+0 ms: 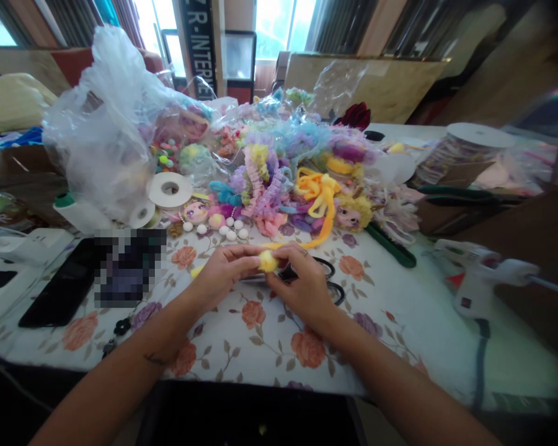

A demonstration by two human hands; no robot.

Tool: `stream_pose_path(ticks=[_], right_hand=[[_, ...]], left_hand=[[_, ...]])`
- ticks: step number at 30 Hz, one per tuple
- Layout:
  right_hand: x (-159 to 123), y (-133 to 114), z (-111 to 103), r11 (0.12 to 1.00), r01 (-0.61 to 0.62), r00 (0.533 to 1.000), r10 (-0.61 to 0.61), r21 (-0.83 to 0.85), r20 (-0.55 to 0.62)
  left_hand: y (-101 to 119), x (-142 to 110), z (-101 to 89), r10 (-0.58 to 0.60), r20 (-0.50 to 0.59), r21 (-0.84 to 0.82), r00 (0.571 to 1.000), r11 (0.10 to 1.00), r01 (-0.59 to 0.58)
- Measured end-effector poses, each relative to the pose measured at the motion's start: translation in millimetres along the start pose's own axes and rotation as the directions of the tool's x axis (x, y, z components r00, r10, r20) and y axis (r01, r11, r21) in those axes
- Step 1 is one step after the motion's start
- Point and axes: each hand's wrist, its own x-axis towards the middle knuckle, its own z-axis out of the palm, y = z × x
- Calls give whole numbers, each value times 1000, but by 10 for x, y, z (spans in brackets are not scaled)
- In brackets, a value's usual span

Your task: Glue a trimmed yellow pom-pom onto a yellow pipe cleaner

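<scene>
My left hand (223, 272) and my right hand (302, 285) meet above the flowered tablecloth (260, 334) and pinch a small fuzzy yellow pompom (268, 261) between their fingertips. A yellow-orange chenille strand (323, 210) runs from the pompom up into the craft pile. Black scissors (328, 282) lie on the cloth right under my right hand.
A heap of pastel chenille stems, doll heads and white balls (283, 179) fills the table's middle. Clear plastic bags (106, 124) and tape rolls (170, 189) stand at left, a black phone (65, 288) nearer me. A white glue gun (483, 279) lies at right, a green tool (390, 244) beside it.
</scene>
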Motion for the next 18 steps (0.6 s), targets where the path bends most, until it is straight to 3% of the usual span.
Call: stream_pose_path(ticks=[6,18], right_hand=[[-1,-11,1,999,31,1000,-31,17,-4],[-39,30,42,982,187,982,-187,-8,-9]], left_hand=[[-32,11,-46,36,12,75,999,997,-37],[-92,22,-59,-6,-68,89,998,996,12]])
